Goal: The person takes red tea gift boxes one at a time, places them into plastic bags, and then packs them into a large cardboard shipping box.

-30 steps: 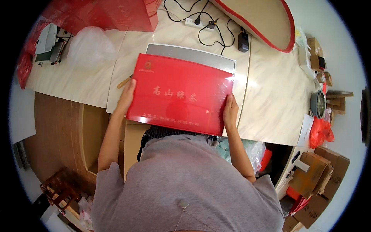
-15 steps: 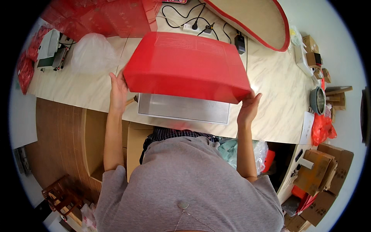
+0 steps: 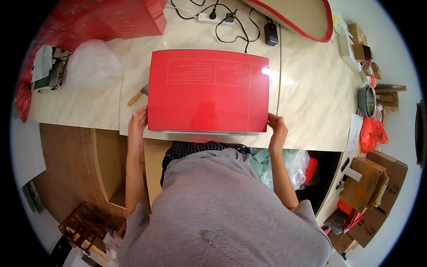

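Note:
A flat red box (image 3: 200, 104) with pale printed lines lies in front of me on the marbled table. It covers nearly all of the grey metal-looking panel, whose thin front edge (image 3: 204, 132) shows below it. My left hand (image 3: 138, 121) holds the box's near left corner with bent fingers. At the opposite near corner, the fingers of my right hand (image 3: 277, 128) are on its right side. Both thumbs are partly hard to make out. A tool's wooden handle (image 3: 134, 98) pokes out beside the box's left side, its head partly hidden.
Behind the box lie a white power strip (image 3: 216, 18), black cables and a black adapter (image 3: 271, 34). A clear plastic bag (image 3: 94, 64) and a small machine (image 3: 50, 69) sit at left, with red packages (image 3: 102, 20) behind. Cardboard boxes (image 3: 362, 189) are stacked at right.
The red box has come down from a tilted, raised position to lie flat over the grey panel. Both my hands have lowered with it, toward its near corners.

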Demonstrator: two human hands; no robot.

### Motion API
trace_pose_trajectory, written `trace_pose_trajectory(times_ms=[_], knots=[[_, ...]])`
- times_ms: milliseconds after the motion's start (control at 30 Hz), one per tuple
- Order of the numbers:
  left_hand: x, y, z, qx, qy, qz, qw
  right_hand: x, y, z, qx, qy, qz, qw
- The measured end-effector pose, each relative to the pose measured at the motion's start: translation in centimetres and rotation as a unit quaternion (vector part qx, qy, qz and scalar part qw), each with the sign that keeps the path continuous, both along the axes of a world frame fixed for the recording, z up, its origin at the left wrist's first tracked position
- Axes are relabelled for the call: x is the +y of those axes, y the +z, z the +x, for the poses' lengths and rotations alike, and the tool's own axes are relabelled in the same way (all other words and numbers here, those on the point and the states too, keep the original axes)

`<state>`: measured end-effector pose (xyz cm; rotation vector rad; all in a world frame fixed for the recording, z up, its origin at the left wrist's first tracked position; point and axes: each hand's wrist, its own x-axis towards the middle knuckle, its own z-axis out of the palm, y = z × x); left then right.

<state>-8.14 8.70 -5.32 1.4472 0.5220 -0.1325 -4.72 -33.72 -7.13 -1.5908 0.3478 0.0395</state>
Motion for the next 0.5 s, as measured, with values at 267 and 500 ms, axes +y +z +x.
trace_pose_trajectory(times_ms=[267, 500], knots=[[-4.1, 0.1, 7.5, 0.03, -0.028, 0.088, 0.995, -1.8, -2.5, 7.0, 0.032, 0.0, -0.054, 0.998], [-10.9, -4.2, 8.2, -0.028, -0.093, 0.124, 0.987, -8.1, -2.3, 6.2, 0.121, -0.033, 0.192, 0.973]])
